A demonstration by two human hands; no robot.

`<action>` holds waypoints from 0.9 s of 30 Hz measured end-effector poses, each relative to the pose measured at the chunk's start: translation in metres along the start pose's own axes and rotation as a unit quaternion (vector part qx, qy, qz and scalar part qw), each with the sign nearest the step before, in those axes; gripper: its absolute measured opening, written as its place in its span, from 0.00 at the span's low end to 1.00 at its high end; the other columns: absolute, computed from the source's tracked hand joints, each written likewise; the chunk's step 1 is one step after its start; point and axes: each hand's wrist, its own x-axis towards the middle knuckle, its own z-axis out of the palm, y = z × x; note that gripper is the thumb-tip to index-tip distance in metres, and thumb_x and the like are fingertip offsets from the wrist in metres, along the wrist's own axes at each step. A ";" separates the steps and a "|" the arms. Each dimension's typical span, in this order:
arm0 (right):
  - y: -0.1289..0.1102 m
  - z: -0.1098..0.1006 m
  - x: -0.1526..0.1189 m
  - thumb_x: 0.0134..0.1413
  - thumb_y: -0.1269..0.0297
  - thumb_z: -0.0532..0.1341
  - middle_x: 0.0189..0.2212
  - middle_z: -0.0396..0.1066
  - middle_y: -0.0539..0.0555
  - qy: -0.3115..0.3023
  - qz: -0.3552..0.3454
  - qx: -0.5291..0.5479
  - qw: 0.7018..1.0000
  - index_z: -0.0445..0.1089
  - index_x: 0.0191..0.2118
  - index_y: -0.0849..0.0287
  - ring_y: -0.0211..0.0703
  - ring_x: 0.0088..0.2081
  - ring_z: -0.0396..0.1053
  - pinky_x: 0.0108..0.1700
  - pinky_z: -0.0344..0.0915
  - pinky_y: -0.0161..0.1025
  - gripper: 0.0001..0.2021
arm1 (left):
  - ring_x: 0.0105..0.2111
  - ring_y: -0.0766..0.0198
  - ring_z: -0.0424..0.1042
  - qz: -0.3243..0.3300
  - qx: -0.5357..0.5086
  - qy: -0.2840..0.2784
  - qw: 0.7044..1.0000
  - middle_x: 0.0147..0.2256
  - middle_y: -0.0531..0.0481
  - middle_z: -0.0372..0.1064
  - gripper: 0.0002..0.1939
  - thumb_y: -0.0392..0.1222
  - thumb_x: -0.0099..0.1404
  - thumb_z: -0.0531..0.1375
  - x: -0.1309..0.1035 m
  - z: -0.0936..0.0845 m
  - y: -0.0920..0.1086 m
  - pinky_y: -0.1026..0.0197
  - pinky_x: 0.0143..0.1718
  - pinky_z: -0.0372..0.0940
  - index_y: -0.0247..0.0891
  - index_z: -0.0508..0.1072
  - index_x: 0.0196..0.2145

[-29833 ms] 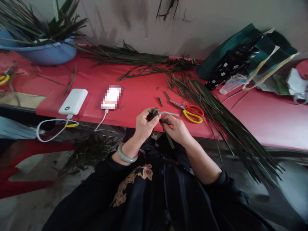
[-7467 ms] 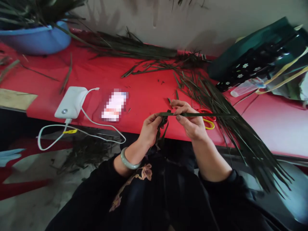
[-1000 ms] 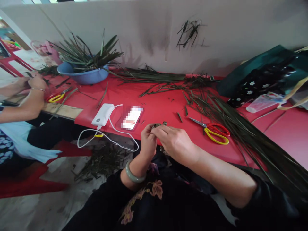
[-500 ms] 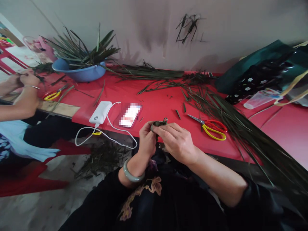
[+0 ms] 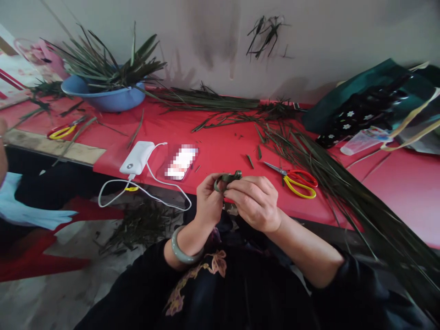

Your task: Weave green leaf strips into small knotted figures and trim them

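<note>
My left hand (image 5: pixel 209 199), with a pale bangle at its wrist, is closed around a small folded green leaf piece (image 5: pixel 227 178). Against the right side of that piece, my right hand (image 5: pixel 256 201) has its fingers pressed together, pinching its lower part. The leaf forms a loop, with a small curl at the top; the rest is hidden by my fingers. To the right, scissors (image 5: pixel 299 182) with red and yellow handles lie on the red table (image 5: pixel 220 137). A phone (image 5: pixel 182 162) and a white power bank (image 5: pixel 137 157) with a cable lie to the left.
Long leaf strips (image 5: pixel 330 183) spread across the right side. A blue basin (image 5: pixel 113 98) of leaves stands at the back left, near another pair of scissors (image 5: pixel 63 131). Dark green bags (image 5: pixel 360 96) sit at the back right. A person's arm (image 5: pixel 2 160) shows at the left edge.
My right hand's fingers have drawn slightly away from the loop, which shows more. The view has shifted, and the other person's hands have left it at the left edge.
</note>
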 end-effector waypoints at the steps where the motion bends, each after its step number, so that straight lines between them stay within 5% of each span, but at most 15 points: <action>1: 0.000 0.000 0.000 0.55 0.73 0.57 0.36 0.75 0.50 0.000 0.007 -0.006 1.000 0.70 0.41 0.54 0.39 0.40 0.68 0.40 0.63 0.38 0.10 | 0.28 0.72 0.67 0.004 -0.004 -0.001 1.000 0.27 0.55 0.71 0.04 0.35 0.54 0.63 0.000 0.000 0.000 0.69 0.33 0.64 0.39 0.76 0.30; 7: 0.002 -0.002 0.000 0.54 0.72 0.60 0.32 0.73 0.51 0.052 0.014 -0.039 0.998 0.70 0.43 0.56 0.39 0.37 0.66 0.40 0.61 0.39 0.11 | 0.24 0.74 0.65 -0.002 0.005 -0.021 1.000 0.24 0.57 0.68 0.02 0.37 0.55 0.63 -0.003 -0.001 0.001 0.70 0.29 0.63 0.38 0.74 0.30; 16: 0.001 -0.002 -0.003 0.52 0.73 0.60 0.31 0.72 0.50 0.042 0.002 -0.036 0.998 0.70 0.39 0.53 0.40 0.36 0.65 0.42 0.62 0.43 0.10 | 0.29 0.71 0.70 0.006 0.056 -0.050 0.997 0.28 0.53 0.73 0.04 0.33 0.54 0.62 -0.004 0.003 0.004 0.68 0.34 0.66 0.37 0.75 0.30; 21: 0.002 0.000 -0.011 0.48 0.74 0.64 0.37 0.70 0.52 0.075 0.060 -0.062 0.993 0.71 0.39 0.49 0.43 0.41 0.65 0.43 0.64 0.43 0.13 | 0.23 0.74 0.65 -0.023 0.007 -0.071 0.997 0.25 0.55 0.69 0.04 0.38 0.57 0.63 -0.005 -0.001 0.001 0.70 0.26 0.63 0.37 0.75 0.32; 27: 0.000 -0.004 -0.007 0.49 0.68 0.65 0.43 0.69 0.55 0.044 0.120 -0.010 0.992 0.69 0.36 0.53 0.46 0.43 0.67 0.46 0.65 0.48 0.07 | 0.26 0.73 0.67 0.010 0.013 -0.068 0.998 0.27 0.54 0.70 0.05 0.41 0.58 0.63 -0.008 -0.001 0.001 0.70 0.29 0.65 0.38 0.75 0.32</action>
